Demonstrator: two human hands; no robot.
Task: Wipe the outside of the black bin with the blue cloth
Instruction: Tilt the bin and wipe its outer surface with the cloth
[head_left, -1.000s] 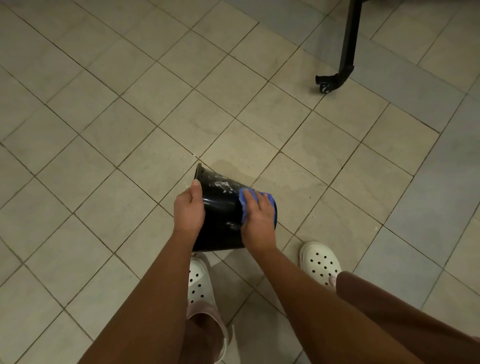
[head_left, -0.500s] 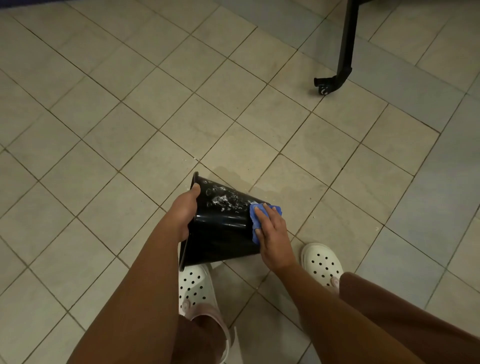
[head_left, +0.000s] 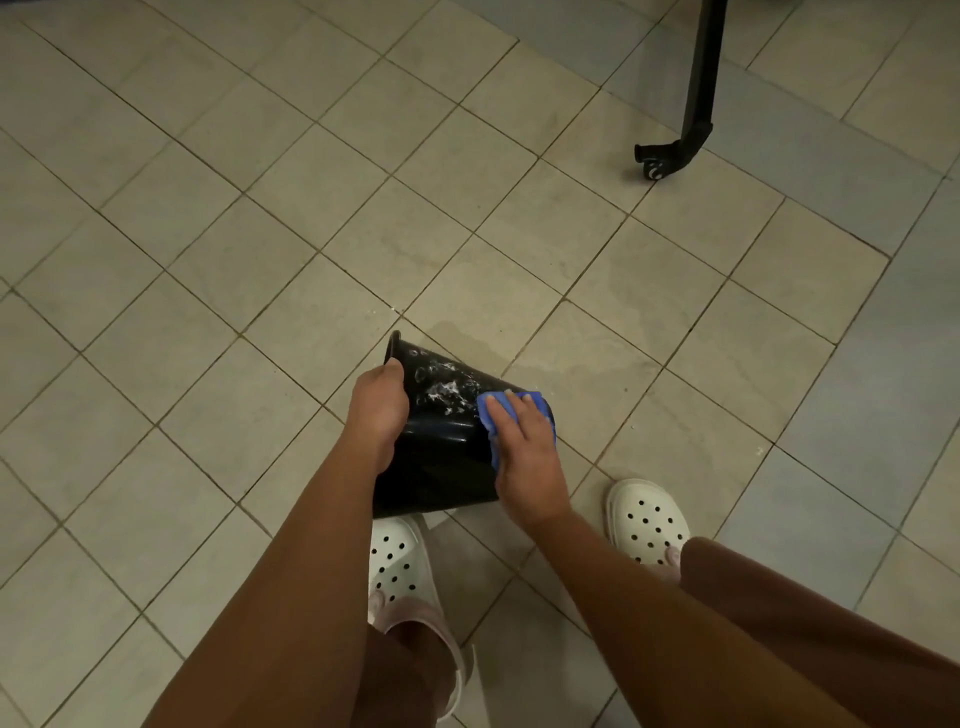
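Observation:
A small black bin (head_left: 441, 457) is held tipped on its side above the tiled floor, its open rim to the left and its base to the right. White soapy streaks mark its upper wall. My left hand (head_left: 376, 410) grips the rim, thumb on top. My right hand (head_left: 524, 447) presses the blue cloth (head_left: 493, 410) flat against the bin's outside near the base, fingers straight over the cloth. Most of the cloth is hidden under that hand.
Beige floor tiles (head_left: 260, 234) surround me, with a damp patch (head_left: 545, 358) just beyond the bin. My feet in white clogs (head_left: 649, 519) stand right below the bin. A black stand leg with a caster (head_left: 675, 150) rises at the upper right.
The right hand has slid the cloth along the bin's side, out toward the base and then slightly back up. The bin has tilted a little in my left hand's grip.

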